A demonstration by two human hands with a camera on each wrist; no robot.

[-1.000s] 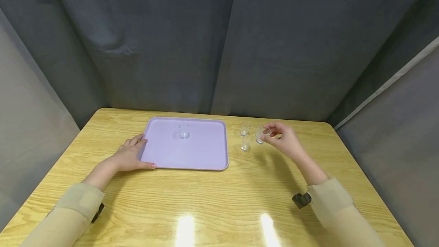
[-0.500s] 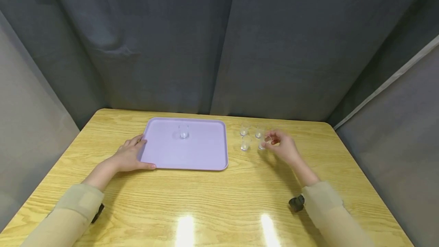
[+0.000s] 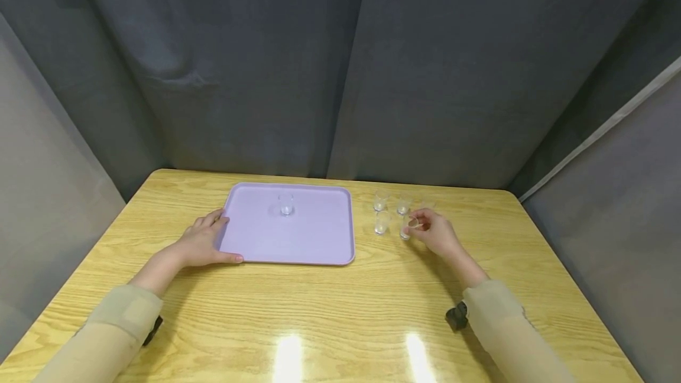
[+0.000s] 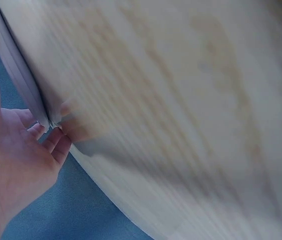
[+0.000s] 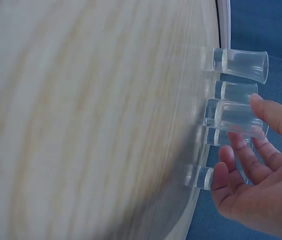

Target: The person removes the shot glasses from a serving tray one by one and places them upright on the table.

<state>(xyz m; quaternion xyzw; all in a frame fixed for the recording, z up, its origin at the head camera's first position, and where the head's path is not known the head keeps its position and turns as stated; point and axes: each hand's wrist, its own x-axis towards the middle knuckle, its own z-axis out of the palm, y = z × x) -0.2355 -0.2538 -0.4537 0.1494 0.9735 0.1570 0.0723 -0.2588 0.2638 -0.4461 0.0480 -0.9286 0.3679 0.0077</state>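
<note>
My right hand (image 3: pixel 435 234) pinches a small clear shot glass (image 5: pixel 233 116) by its upper part between thumb and fingers. That glass stands upright at or just above the table; I cannot tell which. Close by are several similar glasses, among them a front left glass (image 3: pixel 382 223), a back left glass (image 3: pixel 380 201) and a back middle glass (image 3: pixel 404 204). A lilac tray (image 3: pixel 314 235) carries one glass (image 3: pixel 286 205) near its back. My left hand (image 3: pixel 202 246) rests spread against the tray's near left corner, fingers on the left rim, thumb along the front rim.
The wooden table (image 3: pixel 330 318) reaches toward me in front of the tray and glasses. Dark curtains (image 3: pixel 255 75) hang behind its far edge, and grey panels (image 3: pixel 628 205) stand at the sides. Another faint glass (image 3: pixel 427 204) stands behind my right hand.
My right hand has moved toward me with its glass, from beside the back middle glass to a spot right of the front left glass. The left hand and tray have stayed put.
</note>
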